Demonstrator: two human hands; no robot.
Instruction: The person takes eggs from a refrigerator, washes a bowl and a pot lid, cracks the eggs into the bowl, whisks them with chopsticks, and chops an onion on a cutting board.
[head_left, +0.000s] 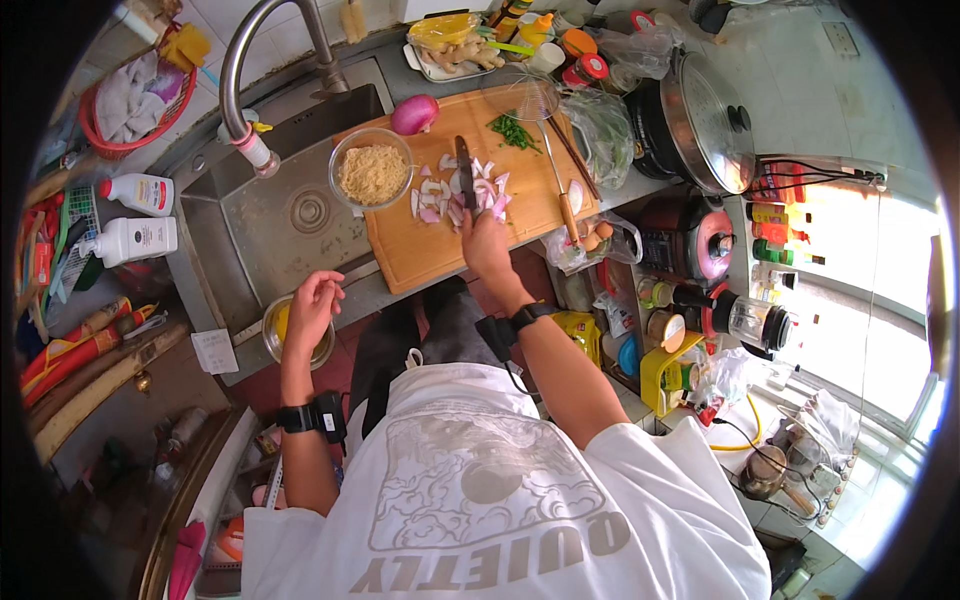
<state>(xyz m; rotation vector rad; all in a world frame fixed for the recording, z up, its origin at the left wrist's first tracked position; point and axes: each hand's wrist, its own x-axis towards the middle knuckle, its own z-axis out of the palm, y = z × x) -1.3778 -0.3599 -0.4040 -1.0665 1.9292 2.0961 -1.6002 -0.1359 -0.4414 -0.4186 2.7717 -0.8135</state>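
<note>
My right hand grips a knife, its dark blade lying over chopped red onion on a wooden cutting board. My left hand hovers at the counter's front edge, fingers loosely bent and holding nothing. Below it, partly hidden, is a bowl with something yellow inside. A glass bowl of pale brown shreds stands at the board's left edge. Behind it sits a larger piece of red onion. Chopped greens lie at the board's far right, near a wire skimmer.
A steel sink with a curved faucet adjoins the board on the left. Dark chopsticks lie at the board's right. Beyond are a plastic bag and a lidded pan. Eggs in a bag hang near the front edge.
</note>
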